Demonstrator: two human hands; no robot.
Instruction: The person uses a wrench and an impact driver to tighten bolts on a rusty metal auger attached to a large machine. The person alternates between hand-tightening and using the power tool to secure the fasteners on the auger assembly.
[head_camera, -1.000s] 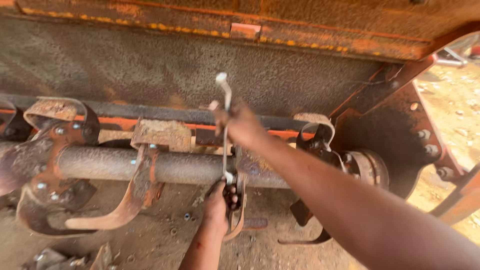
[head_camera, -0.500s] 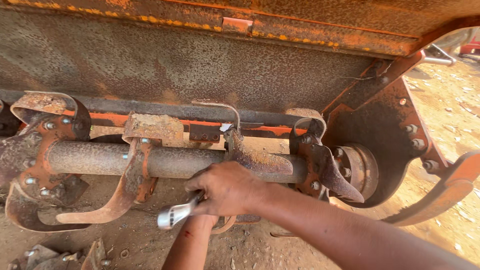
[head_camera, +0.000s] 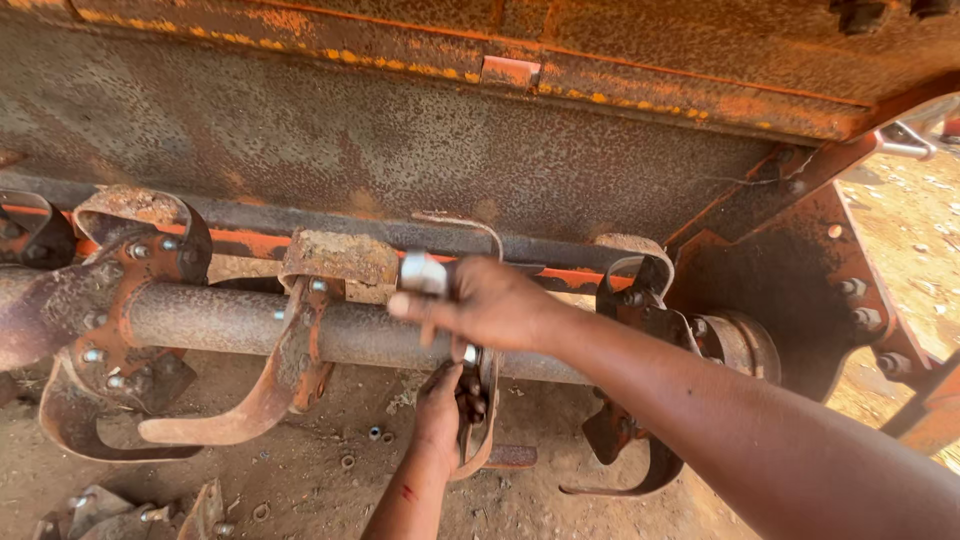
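I have the wrench (head_camera: 425, 275) at centre frame, its shiny metal end poking out past my right hand (head_camera: 490, 305), which is closed around the shank; it looks stiff, fairly heavy steel, likely slick, so I judge the grip belongs well back on the handle for leverage. Its working end is hidden behind my fingers. Just below, my left hand (head_camera: 445, 395) is curled around a curved blade (head_camera: 480, 420) at its bolts on the rusty shaft (head_camera: 230, 325), though I cannot tell what it pinches. Loose nuts (head_camera: 375, 433) lie on the dirt floor (head_camera: 320, 490); the blade at far left is cut off
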